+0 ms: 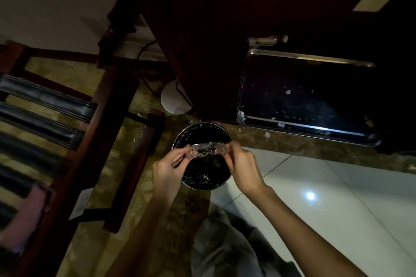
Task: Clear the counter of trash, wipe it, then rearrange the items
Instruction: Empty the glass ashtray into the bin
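A round metal trash bin (221, 183) with a black liner stands on the floor below me. Right above its opening I hold a clear glass dish or ashtray (208, 149) tilted on edge. My left hand (171, 165) pinches its left side and my right hand (242, 165) pinches its right side. The dish's contents cannot be made out in the dim light.
A dark tray (308, 135) with a metal rim and white scraps on it sits to the right of the bin. A dark wooden cabinet (202, 40) rises behind. A wooden luggage rack with black straps (45, 105) stands at left. A white round object (173, 99) with a cable lies on the carpet.
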`<state>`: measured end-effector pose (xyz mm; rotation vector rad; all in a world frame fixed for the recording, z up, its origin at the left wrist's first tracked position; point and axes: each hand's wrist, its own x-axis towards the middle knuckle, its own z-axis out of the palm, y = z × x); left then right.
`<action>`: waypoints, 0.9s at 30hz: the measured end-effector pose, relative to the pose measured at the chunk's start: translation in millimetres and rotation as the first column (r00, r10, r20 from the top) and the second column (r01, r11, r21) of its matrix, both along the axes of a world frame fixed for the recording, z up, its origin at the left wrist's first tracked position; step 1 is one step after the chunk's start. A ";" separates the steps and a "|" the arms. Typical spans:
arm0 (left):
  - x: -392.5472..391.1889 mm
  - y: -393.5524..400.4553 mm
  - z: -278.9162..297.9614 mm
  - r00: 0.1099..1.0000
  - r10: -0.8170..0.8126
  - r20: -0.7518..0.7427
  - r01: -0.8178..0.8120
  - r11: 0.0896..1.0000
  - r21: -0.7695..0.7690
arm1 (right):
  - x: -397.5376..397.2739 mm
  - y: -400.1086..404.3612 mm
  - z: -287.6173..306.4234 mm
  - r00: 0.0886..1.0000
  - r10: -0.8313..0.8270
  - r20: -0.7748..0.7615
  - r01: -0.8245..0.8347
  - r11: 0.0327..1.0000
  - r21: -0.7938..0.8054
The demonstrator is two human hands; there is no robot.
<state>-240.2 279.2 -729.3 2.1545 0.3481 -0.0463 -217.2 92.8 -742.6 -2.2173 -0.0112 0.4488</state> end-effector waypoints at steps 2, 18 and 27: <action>2.7 1.1 27.9 1.000 0.008 -0.014 -0.008 0.999 -0.031 | -3.7 -2.9 25.7 1.000 0.002 -0.016 -0.003 1.000 -0.017; 18.0 12.1 363.3 0.967 -0.061 -0.249 -0.041 0.922 -0.385 | -15.8 -25.2 362.1 0.986 -0.019 -0.163 0.090 0.892 0.443; 12.7 7.6 518.4 0.948 -0.245 -0.201 0.147 0.902 -0.405 | -33.7 -36.0 508.4 0.989 -0.105 -0.101 0.144 0.809 0.569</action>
